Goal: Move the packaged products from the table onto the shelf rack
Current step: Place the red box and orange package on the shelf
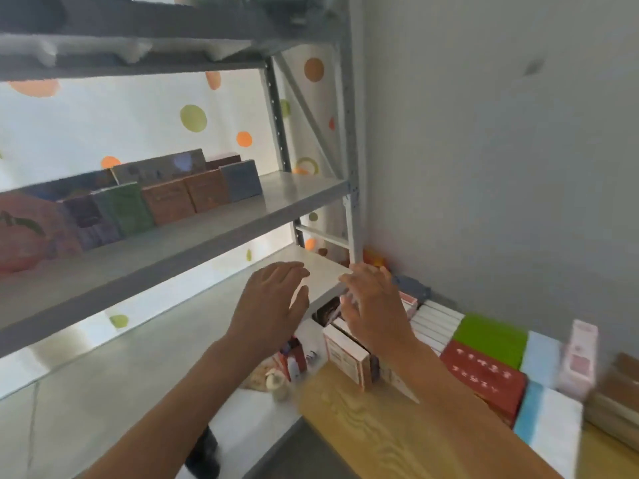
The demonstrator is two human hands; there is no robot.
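— So where are the person's hands?

— Both are raised in front of the shelf rack (304, 198). The left hand (273, 299) has its grip wide open, fingers spread, holding nothing. The right hand (375, 305) is also spread, with no hold on anything.

— And the packaged products?

— Many boxes (484, 371) lie on the wooden worktop (363, 426) below the right hand; others (186, 197) stand in a row on the middle shelf.
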